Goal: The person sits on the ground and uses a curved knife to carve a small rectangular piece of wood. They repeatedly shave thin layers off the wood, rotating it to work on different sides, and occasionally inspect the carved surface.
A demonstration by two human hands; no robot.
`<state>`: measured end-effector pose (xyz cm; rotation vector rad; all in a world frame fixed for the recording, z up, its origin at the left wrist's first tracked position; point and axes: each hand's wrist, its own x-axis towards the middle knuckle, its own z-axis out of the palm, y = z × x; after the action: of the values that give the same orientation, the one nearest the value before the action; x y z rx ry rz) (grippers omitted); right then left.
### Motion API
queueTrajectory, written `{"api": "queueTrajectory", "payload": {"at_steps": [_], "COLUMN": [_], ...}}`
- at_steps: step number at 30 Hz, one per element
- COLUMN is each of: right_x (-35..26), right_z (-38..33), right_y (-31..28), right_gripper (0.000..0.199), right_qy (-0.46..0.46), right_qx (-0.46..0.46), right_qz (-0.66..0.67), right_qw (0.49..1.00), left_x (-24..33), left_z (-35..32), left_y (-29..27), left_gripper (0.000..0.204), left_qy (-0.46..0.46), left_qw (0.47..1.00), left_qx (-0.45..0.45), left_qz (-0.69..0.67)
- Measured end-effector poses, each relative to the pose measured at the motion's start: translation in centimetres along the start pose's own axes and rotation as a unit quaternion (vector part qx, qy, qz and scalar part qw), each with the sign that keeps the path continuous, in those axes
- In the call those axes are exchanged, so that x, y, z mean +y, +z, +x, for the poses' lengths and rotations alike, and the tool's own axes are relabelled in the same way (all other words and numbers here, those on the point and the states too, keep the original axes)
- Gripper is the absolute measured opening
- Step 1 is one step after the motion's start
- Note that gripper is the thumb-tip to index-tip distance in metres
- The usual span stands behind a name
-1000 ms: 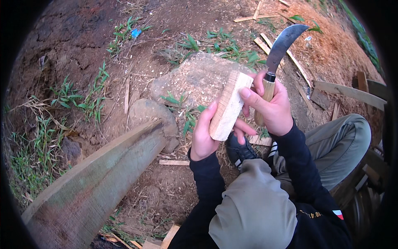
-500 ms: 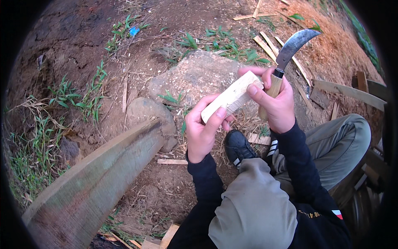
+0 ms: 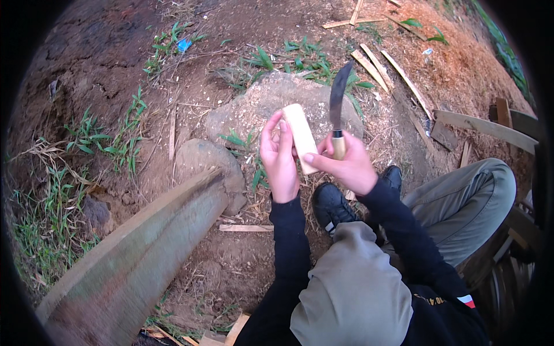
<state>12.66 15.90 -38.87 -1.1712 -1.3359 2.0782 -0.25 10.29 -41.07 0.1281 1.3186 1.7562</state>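
Observation:
A small pale block of wood [image 3: 301,138] stands tilted between my hands, above the ground in front of my knees. My left hand [image 3: 279,154] is closed on its left side, with fingers behind it and the thumb along its edge. In my right hand [image 3: 351,164] is a curved knife [image 3: 339,98] with a dark blade and a light wooden handle. The blade points up and away from the block. My right thumb presses the lower end of the block, while the other fingers wrap round the knife handle and are partly hidden.
A thick wooden plank [image 3: 138,254] slants in from the lower left, its end against a rounded stone [image 3: 210,161]. Beyond my hands lies a flat rock [image 3: 271,104] dusted with shavings. Wood strips [image 3: 407,81] and sawdust cover the far right. My shoe [image 3: 333,205] is below the hands.
The block has swung from a rightward slant to nearly upright, leaning left at the top. My right hand has come down and left, and the knife blade now points upward instead of far right.

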Motion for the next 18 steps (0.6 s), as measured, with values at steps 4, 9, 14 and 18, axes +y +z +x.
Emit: {"api": "queueTrajectory", "payload": {"at_steps": [4,9,14,18], "right_x": [3.5,7.8,7.1,7.2], "right_z": [2.9,5.5,5.5,6.7], "right_y": [1.9,1.6,1.3,0.5], "right_gripper": [0.034,0.031,0.029,0.032], "right_qy": [0.080,0.117,0.153,0.149], "right_qx": [0.132,0.100,0.052,0.072], "right_qz": [0.175,0.111,0.185,0.220], "right_qw": [0.972,0.982,0.969,0.961], "left_x": [-2.6,-5.8,-6.8,-6.1], "left_z": [1.1,1.2,3.1,4.2], "left_y": [-1.6,-2.7,-3.6,-2.5], "left_gripper": [0.034,0.026,0.014,0.016], "left_qy": [0.109,0.215,0.233,0.235], "left_qw": [0.972,0.940,0.932,0.915], "left_qx": [-0.005,0.002,0.158,0.127], "left_qz": [0.209,0.265,0.230,0.304]}}
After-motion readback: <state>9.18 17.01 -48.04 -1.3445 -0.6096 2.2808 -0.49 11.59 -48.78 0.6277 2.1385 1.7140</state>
